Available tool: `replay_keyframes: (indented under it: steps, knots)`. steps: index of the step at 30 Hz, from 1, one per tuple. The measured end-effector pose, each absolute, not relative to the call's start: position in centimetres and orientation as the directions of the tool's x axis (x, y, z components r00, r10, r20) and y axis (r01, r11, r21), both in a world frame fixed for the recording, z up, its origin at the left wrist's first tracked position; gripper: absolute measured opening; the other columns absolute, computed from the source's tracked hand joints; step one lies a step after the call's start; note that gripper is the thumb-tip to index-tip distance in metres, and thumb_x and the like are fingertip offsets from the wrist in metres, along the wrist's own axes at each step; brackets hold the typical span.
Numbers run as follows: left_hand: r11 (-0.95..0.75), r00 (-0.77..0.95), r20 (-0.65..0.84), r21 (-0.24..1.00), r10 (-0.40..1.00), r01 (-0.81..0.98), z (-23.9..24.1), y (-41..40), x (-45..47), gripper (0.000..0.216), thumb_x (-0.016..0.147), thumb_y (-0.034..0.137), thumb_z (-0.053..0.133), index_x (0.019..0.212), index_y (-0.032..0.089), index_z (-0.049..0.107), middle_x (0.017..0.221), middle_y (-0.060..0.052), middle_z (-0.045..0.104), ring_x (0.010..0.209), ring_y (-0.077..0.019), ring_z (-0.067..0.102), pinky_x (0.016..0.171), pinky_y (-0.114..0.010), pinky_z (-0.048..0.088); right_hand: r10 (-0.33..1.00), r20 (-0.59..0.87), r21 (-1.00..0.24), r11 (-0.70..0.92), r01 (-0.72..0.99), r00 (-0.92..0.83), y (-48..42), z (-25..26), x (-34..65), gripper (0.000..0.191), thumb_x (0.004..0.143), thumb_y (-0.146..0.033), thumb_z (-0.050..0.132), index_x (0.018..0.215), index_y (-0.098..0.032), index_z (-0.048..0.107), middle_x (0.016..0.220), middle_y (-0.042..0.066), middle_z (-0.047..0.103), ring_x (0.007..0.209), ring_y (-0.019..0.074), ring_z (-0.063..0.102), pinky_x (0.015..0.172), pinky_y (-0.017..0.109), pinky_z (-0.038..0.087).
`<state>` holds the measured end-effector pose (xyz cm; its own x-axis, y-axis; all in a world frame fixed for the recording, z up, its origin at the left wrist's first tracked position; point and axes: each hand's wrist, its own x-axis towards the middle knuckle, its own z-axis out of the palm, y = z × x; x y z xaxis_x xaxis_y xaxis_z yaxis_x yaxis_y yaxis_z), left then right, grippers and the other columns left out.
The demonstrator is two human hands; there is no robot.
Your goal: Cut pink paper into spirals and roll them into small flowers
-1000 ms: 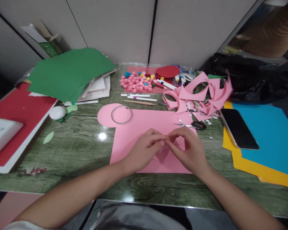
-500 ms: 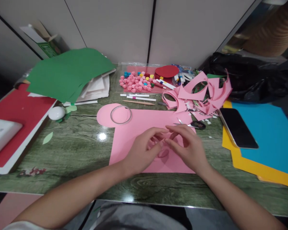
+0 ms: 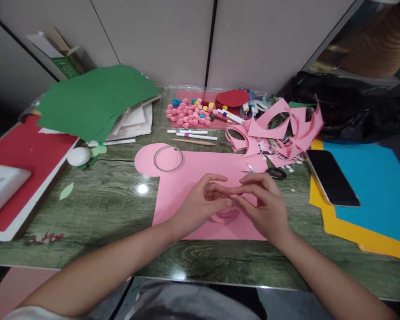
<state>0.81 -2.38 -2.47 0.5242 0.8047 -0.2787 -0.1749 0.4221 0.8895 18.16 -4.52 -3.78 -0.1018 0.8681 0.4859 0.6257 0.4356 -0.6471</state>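
Note:
Above a pink paper sheet [image 3: 176,195], my two hands meet with fingertips pinched together. My left hand [image 3: 208,200] is closed, its fingers curled around the near end of a thin, curled pink paper strip [image 3: 225,216]. A loop of that strip hangs below the fingers, over the sheet. My right hand [image 3: 263,204] is closed too, pinching the strip against the left fingertips; the pinched bit is small and mostly hidden. Just beyond the right hand lie scissors [image 3: 276,173] with black handles. A metal ring [image 3: 168,158] rests on pink paper circles at the sheet's far left corner.
Small rolled pink paper pieces [image 3: 188,115] lie on a clear bag at the back. Pink paper offcuts [image 3: 270,124] are heaped to its right. White pens [image 3: 196,137], a wooden stick [image 3: 193,142], a phone [image 3: 333,178], green paper [image 3: 96,98] and blue paper [image 3: 370,178] surround the sheet.
My fingers have shifted their pinch on the strip, and the hands' fingertips now meet more closely. The pink loop below shows more openly. Everything else on the table stays put.

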Motion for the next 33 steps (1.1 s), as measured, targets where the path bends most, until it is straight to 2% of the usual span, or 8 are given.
replay_keyframes:
  steps: [10,16,21,29,33]
  knots:
    - [0.450,0.552,-0.350,0.892,0.756,-0.050,-1.99,-2.37,0.71,0.038,0.071,0.026,0.066,0.105,0.022,0.050,0.087,-0.002,0.058,0.077,-0.0137,0.056,0.057,-0.022,0.046,0.762,0.602,-0.462,0.575,0.675,-0.238,-4.66,-3.64,18.04,0.006,0.076,-0.020,0.064,0.078,-0.025,0.062,0.085,0.004,0.055,0.077,0.0183,0.056,0.066,0.034,0.048]
    - [0.433,0.558,-0.332,0.900,0.761,-0.055,-1.94,-2.36,0.78,0.035,0.070,0.021,0.066,0.102,0.019,0.053,0.086,-0.003,0.059,0.078,-0.0142,0.057,0.060,-0.023,0.045,0.739,0.611,-0.409,0.601,0.687,-0.283,-4.66,-3.78,18.16,0.006,0.078,-0.021,0.061,0.074,-0.026,0.062,0.083,0.004,0.056,0.075,0.0177,0.056,0.061,0.033,0.049]
    - [0.385,0.544,-0.300,0.922,0.784,-0.046,-1.90,-2.29,0.99,0.027,0.069,0.012,0.064,0.094,0.016,0.055,0.081,-0.002,0.060,0.077,-0.0112,0.056,0.068,-0.023,0.043,0.714,0.629,-0.418,0.644,0.641,-0.307,-4.61,-3.85,18.02,0.010,0.076,-0.016,0.062,0.072,-0.026,0.062,0.082,0.003,0.056,0.071,0.0154,0.056,0.058,0.030,0.049]
    - [0.437,0.560,-0.362,0.900,0.745,0.000,-2.30,-2.12,0.68,0.027,0.069,0.021,0.065,0.094,0.019,0.057,0.083,-0.002,0.059,0.074,-0.0127,0.055,0.054,-0.019,0.042,0.747,0.602,-0.466,0.616,0.635,-0.283,-4.69,-3.73,17.91,0.007,0.075,-0.019,0.064,0.073,-0.026,0.064,0.079,0.003,0.059,0.072,0.0167,0.056,0.061,0.032,0.048]
    - [0.469,0.545,-0.368,0.882,0.754,-0.053,-2.56,-1.92,0.55,0.029,0.068,0.022,0.067,0.095,0.019,0.057,0.082,-0.002,0.061,0.073,-0.0123,0.056,0.055,-0.019,0.042,0.765,0.572,-0.461,0.597,0.656,-0.295,-4.75,-3.47,17.89,0.008,0.076,-0.020,0.064,0.080,-0.026,0.063,0.080,0.003,0.058,0.073,0.0172,0.057,0.063,0.033,0.050]
